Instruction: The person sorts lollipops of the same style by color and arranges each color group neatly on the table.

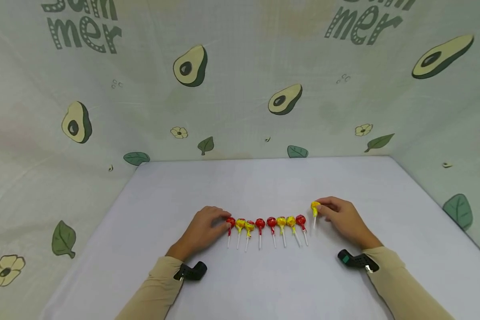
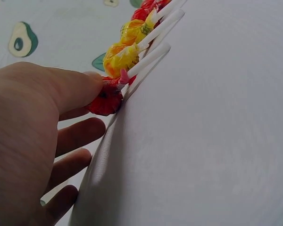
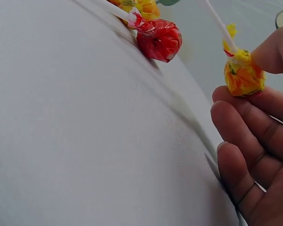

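Red and yellow lollipops stretch in a row across the white table, their white sticks toward me. At the row's left end my left hand (image 1: 205,227) pinches the head of a red lollipop (image 2: 107,98) between thumb and fingers, its other fingers spread at the table. A yellow lollipop (image 1: 240,224) lies right beside it. Past the right end, my right hand (image 1: 342,220) grips a yellow lollipop (image 3: 244,75) by its wrapped head, thumb on one side and fingers on the other. The nearest one to it is a red lollipop (image 3: 159,40) at the end of the row.
Several more lollipops, such as a red one (image 1: 260,223), lie between the hands. The white table (image 1: 272,284) reaches back to a cloth (image 1: 240,102) printed with avocados and leaves. Black wrist cameras (image 1: 192,270) sit on both sleeves.
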The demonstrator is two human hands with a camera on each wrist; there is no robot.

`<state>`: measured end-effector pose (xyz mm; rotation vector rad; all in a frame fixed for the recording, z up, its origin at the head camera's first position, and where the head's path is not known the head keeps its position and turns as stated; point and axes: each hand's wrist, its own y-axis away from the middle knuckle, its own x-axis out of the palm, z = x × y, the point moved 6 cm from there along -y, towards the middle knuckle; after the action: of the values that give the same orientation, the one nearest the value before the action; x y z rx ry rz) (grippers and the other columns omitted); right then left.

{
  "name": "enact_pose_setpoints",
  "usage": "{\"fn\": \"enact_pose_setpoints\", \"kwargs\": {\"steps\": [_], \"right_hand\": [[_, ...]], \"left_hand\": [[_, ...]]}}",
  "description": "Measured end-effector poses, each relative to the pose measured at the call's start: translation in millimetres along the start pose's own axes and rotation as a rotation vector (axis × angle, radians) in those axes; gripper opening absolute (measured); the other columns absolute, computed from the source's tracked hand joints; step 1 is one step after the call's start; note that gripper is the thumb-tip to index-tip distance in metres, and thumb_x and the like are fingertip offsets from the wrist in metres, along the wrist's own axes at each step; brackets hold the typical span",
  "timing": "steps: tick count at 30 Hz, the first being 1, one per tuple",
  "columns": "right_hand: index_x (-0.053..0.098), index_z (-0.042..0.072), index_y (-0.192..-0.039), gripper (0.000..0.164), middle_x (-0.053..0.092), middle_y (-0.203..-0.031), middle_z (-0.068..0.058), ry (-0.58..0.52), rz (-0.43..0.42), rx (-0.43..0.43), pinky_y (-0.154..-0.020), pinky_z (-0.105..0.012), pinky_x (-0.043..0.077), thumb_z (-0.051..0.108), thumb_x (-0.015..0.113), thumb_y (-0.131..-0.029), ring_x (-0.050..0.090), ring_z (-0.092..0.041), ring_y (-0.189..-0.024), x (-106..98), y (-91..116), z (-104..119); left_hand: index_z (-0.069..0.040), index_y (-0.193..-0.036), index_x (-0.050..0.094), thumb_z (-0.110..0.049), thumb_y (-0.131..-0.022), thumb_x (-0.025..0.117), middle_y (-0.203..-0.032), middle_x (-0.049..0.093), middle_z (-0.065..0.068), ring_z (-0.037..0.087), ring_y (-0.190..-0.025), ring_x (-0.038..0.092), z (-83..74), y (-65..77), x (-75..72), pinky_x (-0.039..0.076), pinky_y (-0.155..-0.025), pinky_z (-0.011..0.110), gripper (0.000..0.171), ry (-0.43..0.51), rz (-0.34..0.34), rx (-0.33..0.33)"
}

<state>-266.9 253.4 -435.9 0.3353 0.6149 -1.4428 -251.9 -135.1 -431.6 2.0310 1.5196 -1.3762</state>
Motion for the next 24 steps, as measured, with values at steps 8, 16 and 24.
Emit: {"fn": "enact_pose_setpoints", "kwargs": {"steps": [8, 16, 24], "right_hand": [[0.063, -0.001, -0.125, 0.04, 0.068, -0.11, -0.016, -0.165, 0.012, 0.037, -0.074, -0.029, 0.056, 0.032, 0.06, -0.102, 0.065, -0.02, -0.09, 0, -7, 2], [0.058, 0.001, -0.132, 0.05, 0.062, -0.122, -0.018, -0.27, 0.045, 0.093, -0.081, -0.028, 0.056, 0.041, 0.059, -0.101, 0.066, -0.024, -0.096, 7, -18, 3], [0.055, -0.001, -0.134, 0.052, 0.057, -0.126, -0.02, -0.412, 0.072, 0.145, -0.084, -0.029, 0.055, 0.038, 0.062, -0.1, 0.064, -0.026, -0.1, 20, -37, 9]], "left_hand": [[-0.017, -0.118, 0.073, -0.026, -0.093, 0.074, -0.117, 0.067, -0.005, 0.018, -0.118, 0.055, 1.1, -0.6, 0.8, 0.043, -0.102, 0.043, 0.026, 0.023, 0.018, -0.033], [-0.019, -0.117, 0.073, -0.027, -0.092, 0.075, -0.115, 0.067, -0.007, 0.017, -0.117, 0.055, 3.5, -0.5, -1.6, 0.043, -0.101, 0.043, 0.026, 0.03, 0.008, -0.045], [-0.018, -0.117, 0.073, -0.026, -0.093, 0.074, -0.117, 0.067, -0.005, 0.018, -0.118, 0.054, 3.3, 0.3, -0.4, 0.043, -0.101, 0.045, 0.026, 0.048, 0.014, -0.052]]}}
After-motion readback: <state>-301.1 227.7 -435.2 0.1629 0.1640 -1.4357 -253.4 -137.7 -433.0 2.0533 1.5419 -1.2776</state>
